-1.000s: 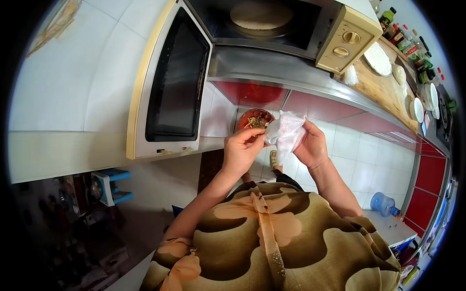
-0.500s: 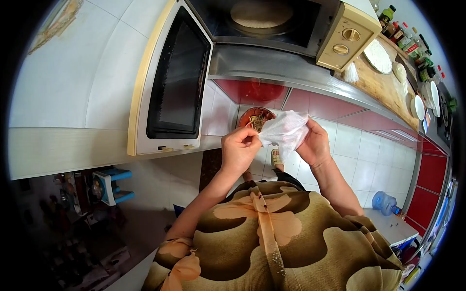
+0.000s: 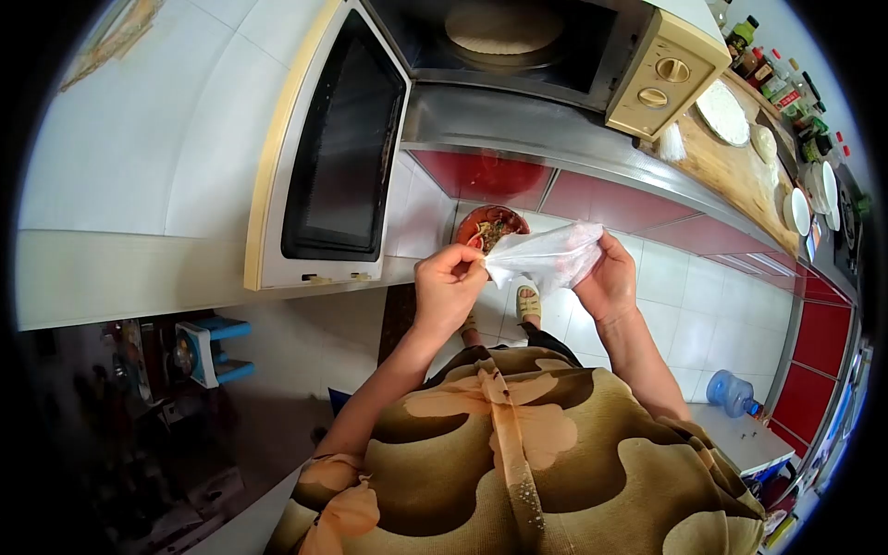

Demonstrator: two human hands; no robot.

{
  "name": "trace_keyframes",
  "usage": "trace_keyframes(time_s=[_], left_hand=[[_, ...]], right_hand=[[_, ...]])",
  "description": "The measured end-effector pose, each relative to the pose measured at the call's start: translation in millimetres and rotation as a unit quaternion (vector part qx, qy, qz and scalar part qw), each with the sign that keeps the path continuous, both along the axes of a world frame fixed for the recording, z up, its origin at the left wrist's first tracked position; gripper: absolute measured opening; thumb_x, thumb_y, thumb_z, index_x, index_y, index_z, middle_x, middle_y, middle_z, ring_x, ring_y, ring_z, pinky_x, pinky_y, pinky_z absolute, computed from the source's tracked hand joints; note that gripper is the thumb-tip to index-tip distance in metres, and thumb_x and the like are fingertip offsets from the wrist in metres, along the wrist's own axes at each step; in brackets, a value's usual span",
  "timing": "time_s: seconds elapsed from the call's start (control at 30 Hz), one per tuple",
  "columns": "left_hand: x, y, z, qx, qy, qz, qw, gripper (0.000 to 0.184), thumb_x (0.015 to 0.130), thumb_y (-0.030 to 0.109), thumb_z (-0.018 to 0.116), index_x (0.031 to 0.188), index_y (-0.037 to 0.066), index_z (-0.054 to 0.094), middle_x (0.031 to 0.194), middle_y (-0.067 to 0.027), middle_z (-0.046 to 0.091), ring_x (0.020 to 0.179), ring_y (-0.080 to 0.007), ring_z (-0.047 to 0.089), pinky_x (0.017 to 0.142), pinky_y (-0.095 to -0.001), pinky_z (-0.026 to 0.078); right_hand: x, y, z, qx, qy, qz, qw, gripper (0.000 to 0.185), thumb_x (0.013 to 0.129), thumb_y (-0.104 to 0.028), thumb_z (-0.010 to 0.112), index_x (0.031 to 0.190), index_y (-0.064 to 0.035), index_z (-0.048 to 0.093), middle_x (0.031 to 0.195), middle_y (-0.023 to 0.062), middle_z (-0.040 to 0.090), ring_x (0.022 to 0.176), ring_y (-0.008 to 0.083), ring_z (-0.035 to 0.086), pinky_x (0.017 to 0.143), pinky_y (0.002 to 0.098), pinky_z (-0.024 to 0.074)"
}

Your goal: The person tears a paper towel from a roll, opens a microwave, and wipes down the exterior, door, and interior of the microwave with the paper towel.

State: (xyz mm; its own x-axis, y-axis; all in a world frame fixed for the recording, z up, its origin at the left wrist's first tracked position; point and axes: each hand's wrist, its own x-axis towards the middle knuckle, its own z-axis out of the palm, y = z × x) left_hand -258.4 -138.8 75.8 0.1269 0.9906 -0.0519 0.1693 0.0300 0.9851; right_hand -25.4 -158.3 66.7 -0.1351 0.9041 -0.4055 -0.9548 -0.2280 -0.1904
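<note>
A thin, white, see-through plastic bag (image 3: 541, 256) is stretched between my two hands in front of my body. My left hand (image 3: 449, 285) pinches its left corner between thumb and fingertips. At the other end, my right hand (image 3: 606, 282) grips the bag; some of its fingers are hidden behind the film. Something pinkish shows faintly through the bag near that hand, but I cannot tell what it is. Below and behind the bag, a red bin (image 3: 469, 222) with food scraps in it stands on the floor.
A microwave (image 3: 668, 79) sits on the steel counter with its door (image 3: 342, 148) wide open and a round pale flat thing (image 3: 502, 26) inside. To the right are a wooden board (image 3: 708, 148), a floury plate (image 3: 721, 113), bowls (image 3: 795, 211) and several bottles. A water jug (image 3: 731, 393) lies lower right.
The bag has been drawn out longer and flatter between my hands. My left hand has shifted slightly left, my right hand slightly right. The microwave door stays open.
</note>
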Motion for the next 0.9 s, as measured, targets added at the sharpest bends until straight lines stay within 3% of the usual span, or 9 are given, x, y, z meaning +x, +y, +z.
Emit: trace_keyframes(time_s=[0.2, 0.3, 0.4, 0.47, 0.5, 0.57, 0.73, 0.8, 0.9], left_hand=[[0.6, 1.4, 12.5, 0.059, 0.048, -0.007, 0.997, 0.004, 0.084, -0.006, 0.063, 0.082, -0.003, 0.064, 0.076, -0.0018, 0.066, 0.066, -0.0043, 0.058, 0.062, -0.0186, 0.047], [-1.7, 3.2, 5.4, 0.067, 0.079, -0.022, 0.994, 0.002, 0.085, -0.005, 0.062, 0.085, -0.003, 0.063, 0.079, -0.0020, 0.065, 0.069, -0.0053, 0.058, 0.064, -0.0187, 0.048], [-4.9, 5.4, -4.6, -0.053, -0.058, -0.096, 0.992, 0.008, 0.091, 0.004, 0.056, 0.097, 0.001, 0.061, 0.094, -0.0054, 0.065, 0.084, -0.0105, 0.060, 0.076, -0.0260, 0.050], [-3.3, 8.6, -5.3, -0.271, -0.412, -0.141, 0.859, 0.018, 0.096, 0.014, 0.048, 0.109, 0.006, 0.057, 0.112, -0.0078, 0.061, 0.102, -0.0175, 0.058, 0.091, -0.0363, 0.047], [-1.2, 8.3, -1.4, -0.270, -0.412, -0.138, 0.859, 0.018, 0.096, 0.014, 0.048, 0.109, 0.006, 0.057, 0.112, -0.0078, 0.061, 0.102, -0.0175, 0.058, 0.091, -0.0363, 0.047], [8.3, 8.0, 16.2, -0.366, -0.493, -0.122, 0.780, 0.023, 0.098, 0.020, 0.044, 0.115, 0.009, 0.055, 0.120, -0.0074, 0.058, 0.112, -0.0219, 0.055, 0.098, -0.0425, 0.042], [7.7, 9.7, 14.8, -0.320, -0.473, -0.130, 0.810, 0.024, 0.094, 0.017, 0.056, 0.116, 0.010, 0.051, 0.115, -0.0055, 0.058, 0.111, -0.0176, 0.054, 0.097, -0.0386, 0.042], [10.1, 8.7, 21.0, -0.308, -0.436, -0.104, 0.839, 0.028, 0.092, 0.014, 0.059, 0.118, 0.010, 0.050, 0.113, -0.0046, 0.057, 0.111, -0.0173, 0.054, 0.096, -0.0364, 0.043], [11.8, 9.3, 23.9, -0.332, -0.447, -0.097, 0.825, 0.028, 0.090, 0.008, 0.060, 0.116, 0.010, 0.052, 0.114, -0.0045, 0.057, 0.110, -0.0166, 0.053, 0.094, -0.0342, 0.044]], right_hand=[[3.0, -2.1, 1.4, -0.025, -0.029, -0.011, 0.999, 0.029, 0.096, -0.023, 0.043, 0.106, -0.0014, 0.059, 0.108, 0.0127, 0.065, 0.103, 0.0298, 0.060, 0.097, 0.0479, 0.0441], [9.3, -4.9, -15.0, 0.034, 0.047, 0.001, 0.998, 0.034, 0.099, -0.024, 0.038, 0.111, 0.0031, 0.054, 0.113, 0.0166, 0.062, 0.108, 0.0322, 0.058, 0.100, 0.0475, 0.0431], [6.7, -1.4, -17.7, 0.038, 0.072, 0.025, 0.996, 0.032, 0.098, -0.022, 0.038, 0.111, 0.0028, 0.055, 0.112, 0.0160, 0.063, 0.106, 0.0313, 0.059, 0.101, 0.0462, 0.0428], [-1.8, 3.0, 7.6, 0.008, 0.033, 0.014, 0.999, 0.029, 0.097, -0.021, 0.041, 0.107, 0.0006, 0.058, 0.107, 0.0142, 0.065, 0.103, 0.0297, 0.060, 0.099, 0.0455, 0.0440], [-3.8, 5.0, 16.3, -0.021, -0.008, -0.001, 1.000, 0.027, 0.096, -0.021, 0.044, 0.103, -0.0015, 0.061, 0.103, 0.0125, 0.067, 0.100, 0.0282, 0.061, 0.097, 0.0448, 0.0452], [-1.7, 6.1, 8.8, -0.016, 0.003, -0.003, 1.000, 0.027, 0.096, -0.021, 0.044, 0.104, -0.0012, 0.061, 0.103, 0.0127, 0.067, 0.100, 0.0281, 0.061, 0.097, 0.0449, 0.0451], [1.7, 4.9, 2.5, -0.022, -0.004, -0.002, 1.000, 0.027, 0.095, -0.020, 0.044, 0.106, -0.0007, 0.060, 0.103, 0.0127, 0.067, 0.101, 0.0275, 0.062, 0.097, 0.0448, 0.0452], [7.3, 2.5, -14.8, 0.056, 0.068, 0.025, 0.996, 0.036, 0.098, -0.022, 0.039, 0.115, 0.0045, 0.055, 0.116, 0.0170, 0.062, 0.111, 0.0301, 0.058, 0.102, 0.0456, 0.0419], [7.3, 0.8, -22.3, 0.066, 0.056, 0.033, 0.996, 0.037, 0.098, -0.024, 0.039, 0.116, 0.0042, 0.055, 0.117, 0.0175, 0.062, 0.112, 0.0306, 0.057, 0.103, 0.0455, 0.0417]])
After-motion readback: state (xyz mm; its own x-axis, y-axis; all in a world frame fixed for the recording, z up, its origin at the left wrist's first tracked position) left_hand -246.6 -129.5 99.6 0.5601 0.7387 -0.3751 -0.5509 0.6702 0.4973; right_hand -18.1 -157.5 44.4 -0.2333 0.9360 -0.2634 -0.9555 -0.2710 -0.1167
